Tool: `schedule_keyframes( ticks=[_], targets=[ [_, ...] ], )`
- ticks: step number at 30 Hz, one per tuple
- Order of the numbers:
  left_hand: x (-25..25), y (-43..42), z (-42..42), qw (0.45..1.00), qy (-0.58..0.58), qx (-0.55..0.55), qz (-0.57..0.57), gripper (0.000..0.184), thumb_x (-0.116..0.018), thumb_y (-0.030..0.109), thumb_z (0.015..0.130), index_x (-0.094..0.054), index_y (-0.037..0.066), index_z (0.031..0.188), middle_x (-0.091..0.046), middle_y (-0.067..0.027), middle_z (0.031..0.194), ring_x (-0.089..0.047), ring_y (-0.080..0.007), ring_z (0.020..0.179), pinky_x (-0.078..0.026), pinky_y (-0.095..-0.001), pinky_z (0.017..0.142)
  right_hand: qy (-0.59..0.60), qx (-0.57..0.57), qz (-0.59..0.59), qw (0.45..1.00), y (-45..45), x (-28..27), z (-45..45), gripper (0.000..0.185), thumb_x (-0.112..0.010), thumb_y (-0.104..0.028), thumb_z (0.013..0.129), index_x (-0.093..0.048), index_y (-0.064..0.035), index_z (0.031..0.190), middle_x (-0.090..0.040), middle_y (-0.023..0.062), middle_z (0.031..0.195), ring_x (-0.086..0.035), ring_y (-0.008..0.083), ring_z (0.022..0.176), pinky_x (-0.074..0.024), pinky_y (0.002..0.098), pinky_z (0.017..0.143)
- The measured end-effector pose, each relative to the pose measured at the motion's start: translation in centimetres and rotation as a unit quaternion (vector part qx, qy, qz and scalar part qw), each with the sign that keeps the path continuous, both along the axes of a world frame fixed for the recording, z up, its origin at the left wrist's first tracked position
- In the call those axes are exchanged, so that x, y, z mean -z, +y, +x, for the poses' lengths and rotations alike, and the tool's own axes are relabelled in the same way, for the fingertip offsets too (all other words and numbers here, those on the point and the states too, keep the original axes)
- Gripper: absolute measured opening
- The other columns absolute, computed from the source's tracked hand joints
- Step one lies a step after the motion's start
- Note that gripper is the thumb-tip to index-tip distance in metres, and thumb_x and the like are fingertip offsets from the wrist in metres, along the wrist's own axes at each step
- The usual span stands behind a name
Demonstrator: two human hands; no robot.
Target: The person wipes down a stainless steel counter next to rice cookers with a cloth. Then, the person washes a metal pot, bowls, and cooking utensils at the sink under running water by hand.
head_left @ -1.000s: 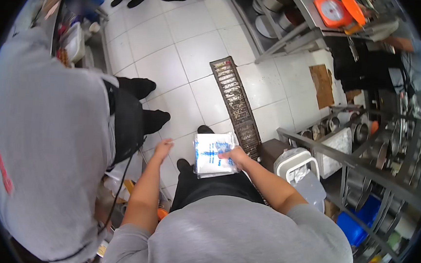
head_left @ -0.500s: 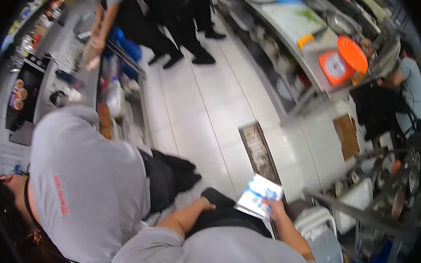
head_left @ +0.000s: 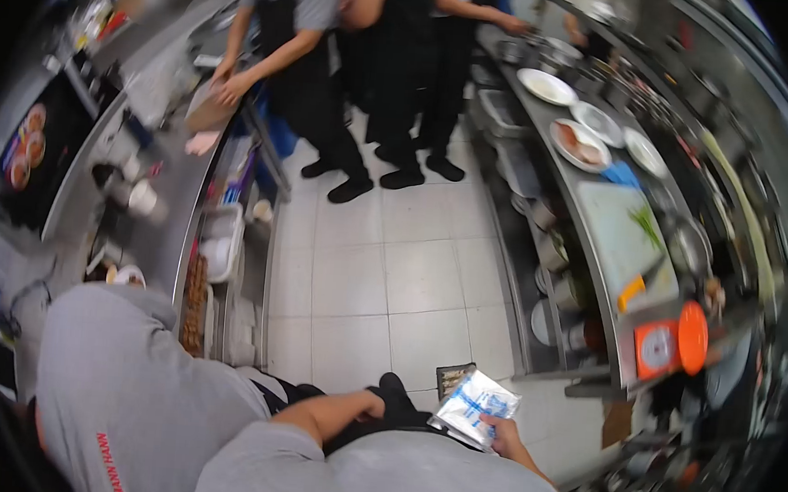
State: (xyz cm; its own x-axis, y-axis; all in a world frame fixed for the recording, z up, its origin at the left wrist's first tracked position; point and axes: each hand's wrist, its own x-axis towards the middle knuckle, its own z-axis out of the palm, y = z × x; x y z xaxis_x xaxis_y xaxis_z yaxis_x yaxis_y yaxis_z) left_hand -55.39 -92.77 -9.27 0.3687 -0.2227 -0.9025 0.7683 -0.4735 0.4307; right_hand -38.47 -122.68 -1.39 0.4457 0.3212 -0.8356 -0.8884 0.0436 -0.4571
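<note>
Shifted lower in frame: blue-printed plastic packet, right hand grasping its right edge; left hand, lower centre, grip indeterminable.

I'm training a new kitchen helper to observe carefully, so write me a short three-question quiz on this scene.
1. How is the camera wearer's packet held: A, in the left hand; B, in the right hand; C, in both hands?
2. True or false: the orange scale stands on the counter at the picture's right.
3. Fill in: the printing on the packet is ____.

Key: 1. B. 2. True. 3. Blue.
</note>
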Motion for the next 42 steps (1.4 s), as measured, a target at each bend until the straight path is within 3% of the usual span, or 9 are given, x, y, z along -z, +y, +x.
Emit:
schedule_keyframes(
  ticks=[3,5,6,10,17,22,30,37,42],
  targets=[
    [-3.1,8.4,4.5,0.978,-0.093,0.129,0.138,0.042,-0.064,0.034,0.069,-0.063,0.006,0.101,-0.062,-0.0158,0.100,-0.060,-0.0273,0.087,-0.048,-0.0413,0.075,0.013,-0.065,0.023,0.998,8.4,0.8,4.6,0.034,-0.060,0.009,0.070,-0.054,0.0016,0.103,-0.060,0.0140,0.096,-0.060,0.0301,0.086,-0.0495,0.0419,0.078],
    [16.6,13.6,1.5,0.950,-0.160,-0.008,0.268,0.030,-0.055,0.032,0.075,-0.066,0.006,0.083,-0.062,-0.0183,0.092,-0.059,-0.0330,0.085,-0.046,-0.0442,0.071,0.052,-0.125,0.053,0.989,13.8,3.1,7.8,0.034,-0.060,0.008,0.071,-0.055,0.0010,0.103,-0.061,0.0138,0.095,-0.060,0.0287,0.086,-0.0496,0.0408,0.079],
    [5.3,15.0,3.9,0.919,-0.202,-0.174,0.289,0.032,-0.053,0.030,0.074,-0.065,0.001,0.081,-0.061,-0.0213,0.091,-0.059,-0.0356,0.082,-0.047,-0.0443,0.074,0.041,-0.174,0.040,0.983,17.1,2.7,9.5,0.034,-0.060,0.008,0.071,-0.055,0.0010,0.103,-0.061,0.0135,0.096,-0.060,0.0278,0.086,-0.0497,0.0397,0.079],
    [4.5,22.3,2.3,0.778,-0.114,-0.580,0.210,0.025,-0.056,0.029,0.077,-0.059,0.005,0.083,-0.064,-0.0137,0.074,-0.062,-0.0265,0.068,-0.048,-0.0369,0.065,0.023,-0.369,0.062,0.927,32.3,3.8,14.0,0.037,-0.062,0.003,0.071,-0.053,0.0007,0.106,-0.061,0.0116,0.097,-0.060,0.0247,0.087,-0.0485,0.0362,0.080],
    [6.8,23.0,-4.6,0.691,0.167,-0.657,0.253,0.028,-0.055,0.027,0.079,-0.060,0.003,0.091,-0.062,-0.0151,0.088,-0.061,-0.0294,0.072,-0.047,-0.0392,0.068,0.050,-0.594,0.075,0.799,56.8,8.5,16.6,0.032,-0.064,0.000,0.070,-0.055,0.0027,0.102,-0.061,0.0108,0.093,-0.060,0.0240,0.082,-0.0488,0.0361,0.077],
    [8.7,21.6,-4.4,0.403,0.176,-0.890,0.126,0.027,-0.056,0.030,0.081,-0.056,0.007,0.096,-0.055,-0.0045,0.075,-0.057,-0.0184,0.068,-0.047,-0.0336,0.058,-0.006,-0.706,-0.001,0.708,64.2,10.2,17.3,0.032,-0.068,-0.001,0.067,-0.058,0.0031,0.097,-0.062,0.0103,0.088,-0.060,0.0221,0.074,-0.0489,0.0343,0.072],
    [22.2,29.3,-21.3,-0.170,-0.089,-0.981,-0.018,0.060,-0.044,0.044,0.088,-0.023,0.010,0.133,-0.039,-0.0163,0.124,-0.053,-0.0374,0.100,-0.049,-0.0479,0.077,-0.029,-0.750,-0.075,0.657,70.5,23.6,13.7,0.028,-0.068,-0.002,0.066,-0.060,0.0036,0.092,-0.063,0.0112,0.084,-0.061,0.0231,0.074,-0.0492,0.0344,0.069],
    [20.5,26.4,-26.9,-0.412,-0.167,-0.885,0.135,0.075,-0.039,0.053,0.086,-0.001,0.016,0.139,-0.010,-0.0131,0.142,-0.014,-0.0370,0.131,-0.015,-0.0515,0.104,0.024,-0.804,-0.088,0.587,70.4,23.4,9.1,0.034,-0.067,-0.001,0.066,-0.057,0.0018,0.098,-0.061,0.0099,0.088,-0.060,0.0228,0.078,-0.0478,0.0345,0.075],
    [20.2,26.6,-27.2,-0.549,-0.214,-0.799,0.121,0.055,-0.039,0.026,0.086,-0.019,0.008,0.133,-0.020,-0.0125,0.137,-0.024,-0.0297,0.126,-0.020,-0.0499,0.102,0.060,-0.832,-0.077,0.546,72.4,23.3,4.0,0.037,-0.066,0.001,0.067,-0.055,0.0019,0.103,-0.060,0.0102,0.094,-0.059,0.0229,0.083,-0.0475,0.0345,0.077]
  ],
)
